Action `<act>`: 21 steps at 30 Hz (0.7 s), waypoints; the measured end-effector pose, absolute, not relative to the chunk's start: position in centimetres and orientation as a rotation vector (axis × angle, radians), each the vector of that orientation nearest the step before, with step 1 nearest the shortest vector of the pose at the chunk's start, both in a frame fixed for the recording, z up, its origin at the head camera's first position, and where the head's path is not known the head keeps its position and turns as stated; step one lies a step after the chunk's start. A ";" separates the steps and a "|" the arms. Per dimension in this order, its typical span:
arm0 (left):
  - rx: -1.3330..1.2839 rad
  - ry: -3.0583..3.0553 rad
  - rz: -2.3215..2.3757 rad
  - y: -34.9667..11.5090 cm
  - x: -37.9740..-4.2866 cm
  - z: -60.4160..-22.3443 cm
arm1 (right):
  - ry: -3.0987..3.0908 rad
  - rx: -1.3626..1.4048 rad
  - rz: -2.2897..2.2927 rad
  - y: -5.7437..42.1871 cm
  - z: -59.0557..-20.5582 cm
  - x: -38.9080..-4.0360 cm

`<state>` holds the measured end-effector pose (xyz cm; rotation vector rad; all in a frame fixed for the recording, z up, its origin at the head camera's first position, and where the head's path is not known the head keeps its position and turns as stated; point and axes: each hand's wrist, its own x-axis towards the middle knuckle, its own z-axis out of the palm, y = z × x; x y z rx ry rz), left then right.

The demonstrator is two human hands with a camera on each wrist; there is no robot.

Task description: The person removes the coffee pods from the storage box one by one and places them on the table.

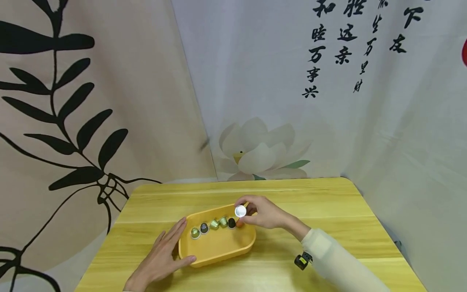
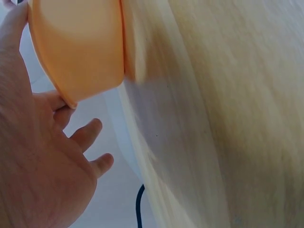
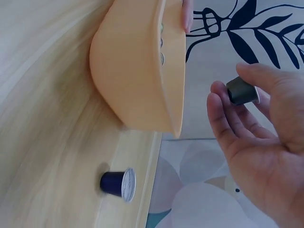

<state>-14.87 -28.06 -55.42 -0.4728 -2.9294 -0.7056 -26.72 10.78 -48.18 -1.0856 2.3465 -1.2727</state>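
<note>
In the head view my right hand [image 1: 263, 211] is at the far right corner of a yellow tray [image 1: 215, 254], pinching a coffee capsule [image 1: 240, 211] with its white lid facing me. The right wrist view shows that capsule's dark grey-green body [image 3: 241, 91] between thumb and fingertips. Several capsules stand in a slanting row inside the tray, from a green one [image 1: 195, 232] at the left to a black one [image 1: 231, 223] and an orange one [image 1: 239, 223]. My left hand [image 1: 162, 253] rests on the tray's left end, fingers stretched along it, thumb on the near rim.
A dark blue capsule [image 3: 113, 183] lies on the table beyond the tray in the right wrist view. The wood-grained table [image 1: 310, 207] runs back to a printed curtain [image 1: 255, 81]. A small black device [image 1: 303, 260] shows at my right sleeve.
</note>
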 end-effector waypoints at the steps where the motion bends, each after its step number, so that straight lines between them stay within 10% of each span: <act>1: -0.470 -2.929 -0.702 -28.1 -14.9 -55.4 | 2.349 -1.080 -1.282 11.1 -48.2 -26.7; 21: -0.465 -2.927 -0.706 -28.0 -15.0 -55.3 | 2.396 -0.980 -1.401 16.9 -49.1 -26.5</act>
